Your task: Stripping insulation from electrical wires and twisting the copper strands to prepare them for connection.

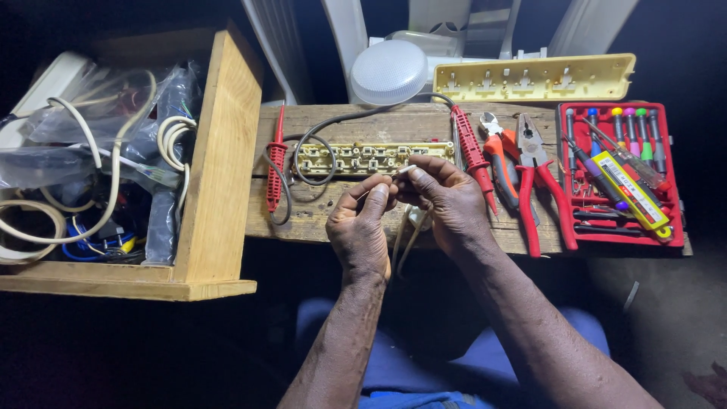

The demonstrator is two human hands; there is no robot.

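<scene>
My left hand (360, 227) and my right hand (447, 198) meet over the front of a wooden bench (318, 216). Both pinch the end of a thin white cable (407, 241) that hangs down between them. Just beyond my fingers lies an opened power strip base (363, 158) with brass contacts showing. Its cream cover (534, 78) rests at the back right. A red probe (276, 160) lies left of the strip, and another red probe (472, 148) lies to its right.
Red-handled pliers (539, 178) and a cutter (501, 157) lie right of my hands. A red tray of small screwdrivers (622, 173) sits far right. A wooden box (219, 167) of coiled wires stands left. A white dome lamp (389, 71) sits behind.
</scene>
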